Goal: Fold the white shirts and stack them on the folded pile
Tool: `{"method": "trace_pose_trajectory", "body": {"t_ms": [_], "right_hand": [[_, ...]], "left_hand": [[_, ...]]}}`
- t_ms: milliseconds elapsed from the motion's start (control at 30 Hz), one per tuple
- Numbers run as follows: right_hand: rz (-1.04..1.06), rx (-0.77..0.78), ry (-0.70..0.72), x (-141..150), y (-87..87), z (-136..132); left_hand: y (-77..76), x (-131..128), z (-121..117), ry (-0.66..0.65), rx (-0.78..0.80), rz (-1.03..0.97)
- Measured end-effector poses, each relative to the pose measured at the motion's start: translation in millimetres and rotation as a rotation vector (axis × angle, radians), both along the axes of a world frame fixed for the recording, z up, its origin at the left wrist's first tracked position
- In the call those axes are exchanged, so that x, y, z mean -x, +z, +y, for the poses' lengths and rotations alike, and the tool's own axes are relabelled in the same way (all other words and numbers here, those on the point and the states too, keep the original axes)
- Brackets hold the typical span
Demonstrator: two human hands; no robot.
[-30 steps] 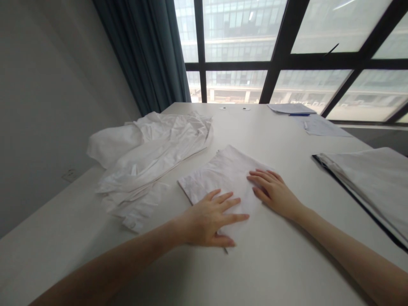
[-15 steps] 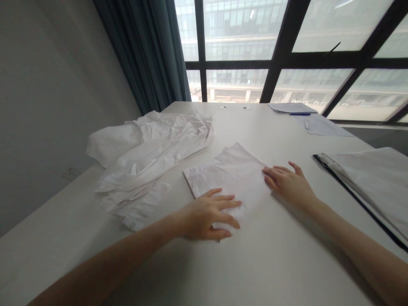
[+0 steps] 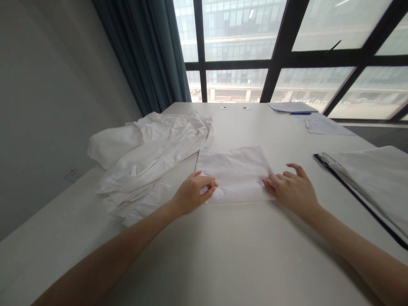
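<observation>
A folded white cloth (image 3: 237,172) lies on the white table in front of me, roughly rectangular, with a straight near edge and light wrinkles. At its left side my left hand (image 3: 194,190) is closed, thumb and fingers pinching the fabric. My right hand (image 3: 290,185) grips the right edge between thumb and curled fingers, with the forefinger raised. What kind of article the cloth is cannot be made out. Just left of it is a loose heap of crumpled white garments (image 3: 153,148), partly behind my left forearm.
On the right, a flat stack of white fabric (image 3: 369,174) has a black edge beneath. Papers (image 3: 328,126) and a blue pen (image 3: 300,113) lie at the far right of the table (image 3: 242,255). Behind are windows and a dark blue curtain (image 3: 149,55).
The folded cloth has turned from a slant to lie square to me. My left hand has gone from spread flat on it to pinching its left side; the right hand still holds the right edge.
</observation>
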State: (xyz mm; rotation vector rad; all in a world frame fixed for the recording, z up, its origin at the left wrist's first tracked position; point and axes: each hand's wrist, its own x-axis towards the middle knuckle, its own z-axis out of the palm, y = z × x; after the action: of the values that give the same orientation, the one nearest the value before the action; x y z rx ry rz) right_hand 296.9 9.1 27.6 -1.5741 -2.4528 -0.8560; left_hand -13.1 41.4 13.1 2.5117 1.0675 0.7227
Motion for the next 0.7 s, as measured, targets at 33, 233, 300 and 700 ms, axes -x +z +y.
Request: {"method": "trace_pose_trajectory", "body": {"t_ms": [33, 233, 300, 700], "right_hand": [[0.017, 0.002, 0.012, 0.6, -1.2, 0.0], [0.282, 0.109, 0.256, 7.8, -16.8, 3.1], [0.326, 0.230, 0.349, 10.5, -20.7, 3.5], [0.372, 0.399, 0.427, -2.7, -20.6, 7.1]], "left_hand": [[-0.5, -1.9, -2.4, 0.021, -0.065, 0.022], [-3.8, -12.6, -15.6, -0.037, -0.278, 0.247], [-4.6, -13.6, -17.5, -0.068, -0.279, 0.310], [-12.3, 4.9, 4.8, -0.137, -0.260, 0.244]]}}
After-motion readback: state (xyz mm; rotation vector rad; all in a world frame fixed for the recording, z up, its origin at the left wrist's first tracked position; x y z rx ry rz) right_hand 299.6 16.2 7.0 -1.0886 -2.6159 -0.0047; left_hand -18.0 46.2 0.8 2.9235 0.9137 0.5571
